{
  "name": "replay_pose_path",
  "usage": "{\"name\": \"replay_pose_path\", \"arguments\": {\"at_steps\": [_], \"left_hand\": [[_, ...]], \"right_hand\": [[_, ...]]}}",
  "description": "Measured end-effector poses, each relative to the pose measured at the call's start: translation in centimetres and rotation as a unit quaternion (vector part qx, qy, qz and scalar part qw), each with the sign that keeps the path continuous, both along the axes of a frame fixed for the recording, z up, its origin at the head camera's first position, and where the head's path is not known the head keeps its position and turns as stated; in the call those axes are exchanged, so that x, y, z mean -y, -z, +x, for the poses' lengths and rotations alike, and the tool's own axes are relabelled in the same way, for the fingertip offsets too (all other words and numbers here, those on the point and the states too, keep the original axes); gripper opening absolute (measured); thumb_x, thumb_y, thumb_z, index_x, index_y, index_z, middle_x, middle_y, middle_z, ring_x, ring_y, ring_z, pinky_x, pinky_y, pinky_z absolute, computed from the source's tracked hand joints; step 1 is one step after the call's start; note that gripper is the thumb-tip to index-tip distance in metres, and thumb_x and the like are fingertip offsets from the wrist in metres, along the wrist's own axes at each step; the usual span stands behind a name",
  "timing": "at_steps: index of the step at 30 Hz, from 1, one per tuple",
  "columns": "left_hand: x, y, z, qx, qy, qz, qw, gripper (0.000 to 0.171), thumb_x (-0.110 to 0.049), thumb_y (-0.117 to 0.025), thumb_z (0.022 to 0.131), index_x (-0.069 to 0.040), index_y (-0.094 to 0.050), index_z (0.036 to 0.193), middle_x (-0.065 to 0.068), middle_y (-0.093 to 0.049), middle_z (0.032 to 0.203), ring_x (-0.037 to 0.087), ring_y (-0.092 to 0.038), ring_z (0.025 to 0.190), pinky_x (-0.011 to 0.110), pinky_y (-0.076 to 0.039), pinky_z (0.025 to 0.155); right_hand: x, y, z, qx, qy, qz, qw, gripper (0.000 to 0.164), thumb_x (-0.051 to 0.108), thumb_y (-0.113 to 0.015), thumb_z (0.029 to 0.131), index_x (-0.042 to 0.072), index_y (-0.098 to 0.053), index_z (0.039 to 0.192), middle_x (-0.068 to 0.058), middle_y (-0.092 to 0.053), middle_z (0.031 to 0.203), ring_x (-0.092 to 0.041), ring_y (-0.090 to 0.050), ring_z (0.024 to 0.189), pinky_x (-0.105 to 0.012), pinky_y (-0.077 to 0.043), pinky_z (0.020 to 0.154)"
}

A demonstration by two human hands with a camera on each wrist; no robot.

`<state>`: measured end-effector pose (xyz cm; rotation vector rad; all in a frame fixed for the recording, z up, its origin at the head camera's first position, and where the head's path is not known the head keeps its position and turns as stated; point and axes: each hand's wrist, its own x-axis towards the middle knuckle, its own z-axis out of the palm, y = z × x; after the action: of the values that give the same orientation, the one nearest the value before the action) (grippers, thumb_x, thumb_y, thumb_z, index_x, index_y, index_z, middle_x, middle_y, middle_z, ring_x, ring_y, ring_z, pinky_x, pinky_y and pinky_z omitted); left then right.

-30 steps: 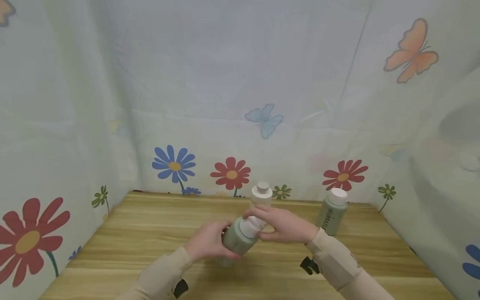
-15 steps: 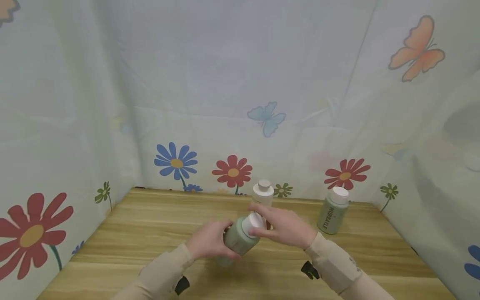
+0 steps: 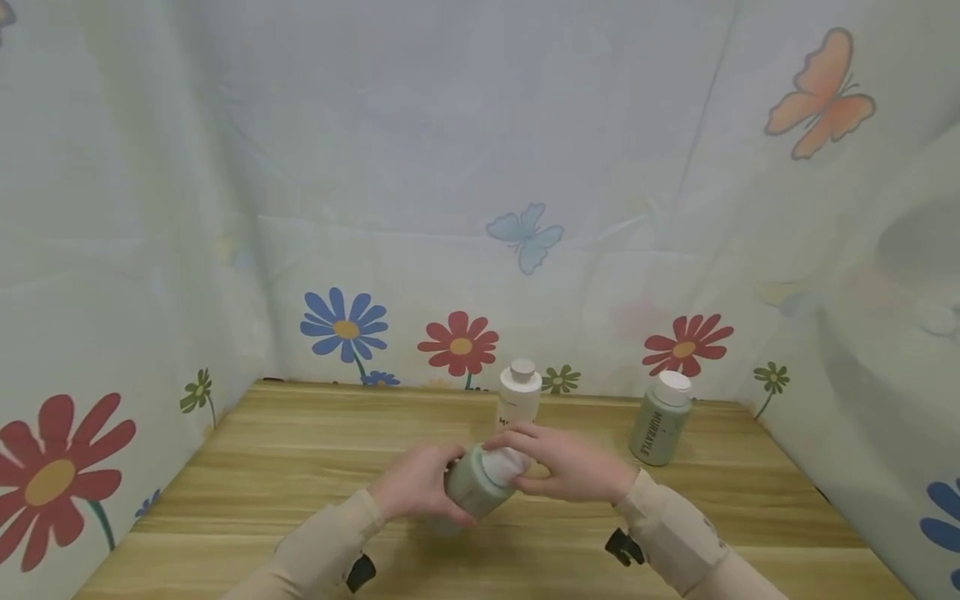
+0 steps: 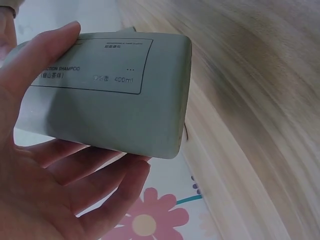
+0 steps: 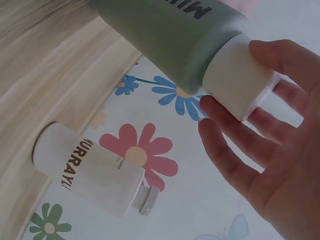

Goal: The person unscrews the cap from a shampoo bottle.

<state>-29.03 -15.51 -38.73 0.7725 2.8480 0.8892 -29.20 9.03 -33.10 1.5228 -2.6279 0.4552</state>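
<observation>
My left hand (image 3: 420, 483) grips the body of a green shampoo bottle (image 3: 474, 485), tilted with its top toward the right. In the left wrist view the thumb lies across the label side of the shampoo bottle (image 4: 120, 95), which reads 400ml, and the fingers curl underneath. My right hand (image 3: 573, 467) holds the bottle's white cap (image 5: 240, 75) between thumb and fingers. The cap sits on the bottle's neck; whether it is loose I cannot tell. Just behind the hands stands a white bottle (image 3: 519, 396) with a small pale cap, upright.
A second green bottle (image 3: 660, 421) with a white cap stands upright toward the back right of the wooden table (image 3: 322, 425). A pale curtain (image 3: 405, 167) printed with flowers and butterflies hangs behind the table and along both sides.
My right fingers have shifted their hold around the cap, while the left hand keeps its grip on the shampoo bottle. The view has shifted slightly; the standing bottles have not moved on the table.
</observation>
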Motion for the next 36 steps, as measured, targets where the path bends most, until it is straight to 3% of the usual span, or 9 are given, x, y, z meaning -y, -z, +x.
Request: {"name": "replay_pose_path", "arguments": {"at_steps": [4, 9, 11, 15, 18, 21, 24, 30, 36], "left_hand": [[0.0, 0.1, 0.0, 0.006, 0.005, -0.007, 0.9999, 0.065, -0.042, -0.088, 0.061, -0.012, -0.062, 0.112, 0.000, -0.069, 0.103, 0.011, -0.063, 0.087, 0.033, -0.054, 0.076], [-0.1, -0.1, -0.1, 0.011, 0.007, -0.004, 0.9999, 0.066, -0.042, -0.088, 0.062, -0.011, -0.062, 0.114, 0.001, -0.069, 0.104, 0.012, -0.063, 0.088, 0.034, -0.054, 0.077], [-0.2, -0.2, -0.1, 0.011, 0.009, -0.005, 0.9999, 0.066, -0.042, -0.088, 0.062, -0.011, -0.061, 0.114, 0.001, -0.069, 0.104, 0.012, -0.063, 0.089, 0.035, -0.055, 0.078], [-0.2, -0.1, -0.1, 0.003, 0.007, -0.010, 0.9999, 0.066, -0.043, -0.088, 0.061, -0.011, -0.062, 0.113, -0.001, -0.069, 0.103, 0.011, -0.063, 0.088, 0.034, -0.054, 0.079], [-0.1, 0.2, 0.1, -0.010, 0.006, -0.015, 0.9998, 0.066, -0.043, -0.089, 0.060, -0.011, -0.063, 0.112, -0.002, -0.069, 0.101, 0.009, -0.062, 0.086, 0.032, -0.053, 0.077], [0.0, 0.4, 0.3, -0.018, 0.004, -0.022, 0.9996, 0.067, -0.043, -0.089, 0.059, -0.011, -0.064, 0.112, -0.003, -0.069, 0.101, 0.009, -0.062, 0.086, 0.031, -0.053, 0.075], [0.0, 0.4, 0.4, -0.012, 0.003, -0.026, 0.9996, 0.066, -0.043, -0.089, 0.060, -0.012, -0.064, 0.113, -0.003, -0.069, 0.103, 0.010, -0.062, 0.088, 0.033, -0.053, 0.077], [0.0, 0.2, 0.5, 0.011, 0.000, -0.019, 0.9997, 0.066, -0.043, -0.088, 0.062, -0.013, -0.063, 0.115, -0.001, -0.069, 0.106, 0.013, -0.062, 0.091, 0.038, -0.054, 0.082], [0.0, 0.3, 0.5, 0.006, 0.006, -0.028, 0.9996, 0.067, -0.045, -0.087, 0.061, -0.013, -0.063, 0.115, -0.002, -0.069, 0.104, 0.010, -0.062, 0.088, 0.034, -0.054, 0.078]], "right_hand": [[-0.1, 0.2, 0.1, 0.007, -0.012, -0.004, 1.000, 0.047, 0.026, -0.065, 0.093, 0.018, -0.050, 0.136, -0.002, -0.051, 0.139, -0.017, -0.058, 0.118, -0.035, -0.052, 0.095], [0.1, 0.1, 0.3, 0.072, 0.063, -0.045, 0.994, 0.059, 0.046, -0.056, 0.095, 0.017, -0.041, 0.144, -0.005, -0.050, 0.143, -0.021, -0.056, 0.122, -0.043, -0.051, 0.096], [0.2, 0.1, 0.3, 0.080, 0.094, -0.053, 0.991, 0.060, 0.051, -0.053, 0.095, 0.018, -0.042, 0.143, -0.006, -0.052, 0.142, -0.022, -0.057, 0.121, -0.045, -0.051, 0.095], [0.4, 0.2, 0.4, 0.083, 0.120, -0.047, 0.988, 0.054, 0.055, -0.052, 0.094, 0.021, -0.051, 0.135, -0.003, -0.065, 0.125, -0.015, -0.065, 0.103, -0.035, -0.054, 0.082], [0.5, 0.5, 0.4, 0.079, 0.114, -0.043, 0.989, 0.050, 0.054, -0.054, 0.093, 0.021, -0.055, 0.130, 0.002, -0.069, 0.111, -0.007, -0.063, 0.086, -0.026, -0.052, 0.072], [0.6, 0.9, 0.3, 0.064, 0.096, -0.048, 0.992, 0.047, 0.050, -0.057, 0.093, 0.019, -0.057, 0.127, 0.003, -0.070, 0.107, -0.004, -0.060, 0.082, -0.022, -0.050, 0.069], [0.5, 1.1, 0.2, 0.047, 0.082, -0.049, 0.994, 0.043, 0.044, -0.060, 0.093, 0.016, -0.058, 0.126, 0.001, -0.069, 0.111, -0.005, -0.058, 0.084, -0.020, -0.049, 0.070], [0.3, 0.7, 0.5, 0.065, 0.052, -0.036, 0.996, 0.040, 0.024, -0.067, 0.090, 0.015, -0.056, 0.128, -0.002, -0.062, 0.124, -0.009, -0.056, 0.094, -0.019, -0.049, 0.073], [0.2, 0.5, 0.8, 0.072, 0.021, -0.038, 0.996, 0.046, 0.016, -0.068, 0.089, 0.013, -0.052, 0.133, -0.003, -0.057, 0.132, -0.013, -0.057, 0.103, -0.025, -0.054, 0.080]]}}
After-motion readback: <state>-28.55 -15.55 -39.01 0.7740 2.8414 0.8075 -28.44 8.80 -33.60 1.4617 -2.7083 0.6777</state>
